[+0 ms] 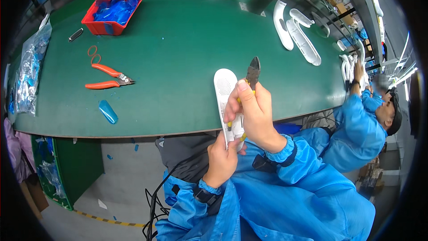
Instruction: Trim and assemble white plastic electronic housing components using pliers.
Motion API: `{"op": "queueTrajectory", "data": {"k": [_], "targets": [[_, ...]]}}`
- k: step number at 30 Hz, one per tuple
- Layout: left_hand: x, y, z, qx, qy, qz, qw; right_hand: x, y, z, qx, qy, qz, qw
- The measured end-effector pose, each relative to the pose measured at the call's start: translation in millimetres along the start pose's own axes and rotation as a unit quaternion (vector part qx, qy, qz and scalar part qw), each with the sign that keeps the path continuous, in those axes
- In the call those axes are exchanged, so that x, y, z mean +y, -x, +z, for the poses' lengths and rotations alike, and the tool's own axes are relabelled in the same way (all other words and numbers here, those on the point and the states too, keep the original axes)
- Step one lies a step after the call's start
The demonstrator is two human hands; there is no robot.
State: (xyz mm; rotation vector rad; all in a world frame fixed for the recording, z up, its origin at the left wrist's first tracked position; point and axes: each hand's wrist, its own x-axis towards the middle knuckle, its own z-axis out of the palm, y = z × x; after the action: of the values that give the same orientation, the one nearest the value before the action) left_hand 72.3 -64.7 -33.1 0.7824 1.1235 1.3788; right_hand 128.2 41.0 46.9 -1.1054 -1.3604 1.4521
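White plastic forms the perforated shell (224, 82) at the centre of the head view, its lower end clamped in the left hand (221, 163). Fingers together, the right hand (256, 111) grips yellow-handled cutters (253, 72), their blades pointing up, clear of the shell. This piece seems mid-work, not yet set down; whether its trimming is finished, I cannot tell. Blue scraps (117, 10) heap in the red bin (97, 29), upper left, suggesting progress; whether the white shells (303, 42) at upper right are done or waiting is unclear.
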Motion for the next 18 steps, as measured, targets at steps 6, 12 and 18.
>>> {"op": "queueTrajectory", "data": {"k": [6, 12, 18], "targets": [[1.2, -0.3, -1.6, -0.007, -0.016, 0.009, 1.0, 0.7, 0.6, 5.6, 0.031, 0.022, 0.009, 0.999], [0.2, -0.7, -1.4, -0.013, -0.002, 0.014, 1.0, -0.9, -1.1, 9.2, 0.03, 0.089, -0.016, 0.995], [-1.0, -2.3, -4.0, -0.018, -0.022, 0.047, 0.999, 1.5, -3.2, 15.5, 0.035, 0.209, -0.054, 0.976]]}}
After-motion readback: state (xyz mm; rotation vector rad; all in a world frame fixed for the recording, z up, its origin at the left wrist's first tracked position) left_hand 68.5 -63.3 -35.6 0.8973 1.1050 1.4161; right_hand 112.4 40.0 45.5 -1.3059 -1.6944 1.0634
